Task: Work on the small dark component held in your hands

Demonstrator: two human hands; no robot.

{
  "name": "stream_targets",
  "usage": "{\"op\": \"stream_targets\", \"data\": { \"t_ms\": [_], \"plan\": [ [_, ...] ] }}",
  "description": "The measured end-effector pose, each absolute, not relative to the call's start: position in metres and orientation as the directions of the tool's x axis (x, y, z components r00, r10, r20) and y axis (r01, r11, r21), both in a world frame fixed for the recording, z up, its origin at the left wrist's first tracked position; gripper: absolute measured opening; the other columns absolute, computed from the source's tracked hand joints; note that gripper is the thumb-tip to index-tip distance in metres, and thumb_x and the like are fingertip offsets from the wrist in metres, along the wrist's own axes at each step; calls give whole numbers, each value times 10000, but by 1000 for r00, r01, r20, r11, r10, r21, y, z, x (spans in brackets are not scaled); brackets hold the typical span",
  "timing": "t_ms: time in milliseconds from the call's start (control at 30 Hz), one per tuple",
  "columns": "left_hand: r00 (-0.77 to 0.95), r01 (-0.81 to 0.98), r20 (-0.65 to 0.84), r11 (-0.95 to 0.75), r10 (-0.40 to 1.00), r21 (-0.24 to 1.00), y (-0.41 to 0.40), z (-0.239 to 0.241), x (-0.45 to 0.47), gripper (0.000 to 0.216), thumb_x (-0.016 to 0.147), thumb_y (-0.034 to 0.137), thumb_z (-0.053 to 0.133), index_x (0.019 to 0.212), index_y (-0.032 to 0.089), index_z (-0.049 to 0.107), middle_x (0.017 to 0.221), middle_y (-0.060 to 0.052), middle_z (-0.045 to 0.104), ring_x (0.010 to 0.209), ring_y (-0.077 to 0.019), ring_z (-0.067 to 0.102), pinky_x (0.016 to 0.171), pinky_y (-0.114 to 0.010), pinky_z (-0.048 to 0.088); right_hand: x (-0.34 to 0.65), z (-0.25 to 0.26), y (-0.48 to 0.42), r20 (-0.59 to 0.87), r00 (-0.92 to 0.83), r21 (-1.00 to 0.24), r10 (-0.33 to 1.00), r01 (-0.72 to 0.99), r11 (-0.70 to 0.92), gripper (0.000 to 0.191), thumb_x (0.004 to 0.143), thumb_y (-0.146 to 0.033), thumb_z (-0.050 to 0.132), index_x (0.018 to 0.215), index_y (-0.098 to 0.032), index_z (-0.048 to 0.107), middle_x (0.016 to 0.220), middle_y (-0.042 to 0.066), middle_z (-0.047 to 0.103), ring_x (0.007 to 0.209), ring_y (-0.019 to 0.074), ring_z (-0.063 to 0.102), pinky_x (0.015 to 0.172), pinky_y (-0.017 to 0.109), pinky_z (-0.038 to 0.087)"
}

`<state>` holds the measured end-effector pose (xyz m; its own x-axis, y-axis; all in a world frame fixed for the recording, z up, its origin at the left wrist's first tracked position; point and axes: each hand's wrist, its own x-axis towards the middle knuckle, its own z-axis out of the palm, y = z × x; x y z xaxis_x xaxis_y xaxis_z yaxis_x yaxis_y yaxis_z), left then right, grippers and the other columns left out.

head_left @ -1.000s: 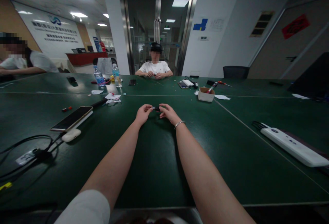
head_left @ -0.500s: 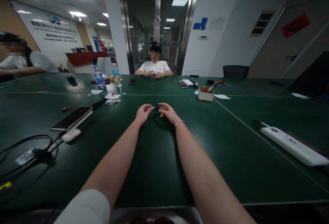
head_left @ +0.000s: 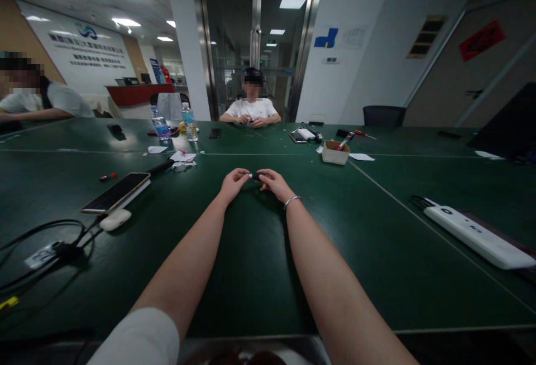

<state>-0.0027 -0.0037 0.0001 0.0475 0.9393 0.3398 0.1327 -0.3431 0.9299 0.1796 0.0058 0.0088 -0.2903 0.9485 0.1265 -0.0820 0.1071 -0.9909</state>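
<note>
In the middle of the head view, my two hands meet over the green table. Between them is a small, dark, short rod-like object (head_left: 255,176) with a silvery end toward the left; its exact kind is too small to make out. The fingertips of my left hand (head_left: 233,186) pinch the silvery end. My right hand (head_left: 276,185), with a silver bracelet at the wrist, grips the black end between thumb and fingers. Part of the object is hidden behind the fingers.
A phone (head_left: 119,192), a white earbud case (head_left: 115,220) and black cables lie left. Water bottles (head_left: 190,122) stand farther back. A small cardboard box (head_left: 335,154) sits ahead right, a white power strip (head_left: 477,236) far right. A person (head_left: 251,109) sits opposite.
My hands stay in nearly the same place, still on the small object. A little more of its silvery end shows between the fingers.
</note>
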Motion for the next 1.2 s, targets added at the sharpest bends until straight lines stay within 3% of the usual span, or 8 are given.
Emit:
{"op": "stream_targets", "data": {
  "t_ms": [100,200,433,667,933,1200],
  "plan": [
    [77,145,346,-354,935,924,-2,-1,-4,322,682,342,685,951,175,626,791,-27,665,781,-163,622,795,-322,474,180,8,6,131,-285,-989,950,-100,107,202,811,-211,626,1009,-174,618,746,6,680,453,47,551,484,168,480],
    [54,188,308,-313,950,931,-2,-1,-4,264,722,375,642,881,164,635,744,-35,661,715,-160,612,724,-299,469,180,7,6,134,-280,-989,951,-99,110,211,788,-203,644,996,-178,626,743,0,674,454,45,548,489,171,484],
    [7,523,286,-247,958,816,-12,8,1,393,829,473,450,568,200,562,541,-1,556,552,-151,491,573,-272,345,180,9,5,134,-320,-991,938,-68,118,221,746,-168,657,966,-181,649,706,-21,628,479,49,546,512,182,500],
    [-165,432,176,-89,970,897,-6,9,-2,454,851,468,355,512,207,507,533,-19,529,519,-156,476,565,-282,321,183,12,0,169,-228,-970,959,-210,121,249,746,-206,643,994,-221,625,794,-27,588,496,42,539,564,241,563],
    [-87,544,228,-145,970,827,-11,10,1,487,863,512,357,516,207,512,533,-17,550,511,-157,491,552,-283,317,179,13,0,150,-331,-988,932,-87,128,255,733,-179,671,985,-200,640,734,-29,604,495,45,549,511,179,504],
    [-53,549,227,-161,973,820,-12,10,1,501,861,539,361,528,202,527,540,-20,563,519,-154,490,547,-277,310,180,12,-1,170,-345,-985,923,-96,145,267,730,-190,685,994,-196,647,704,-35,608,513,53,559,532,183,498]
  ]
}}
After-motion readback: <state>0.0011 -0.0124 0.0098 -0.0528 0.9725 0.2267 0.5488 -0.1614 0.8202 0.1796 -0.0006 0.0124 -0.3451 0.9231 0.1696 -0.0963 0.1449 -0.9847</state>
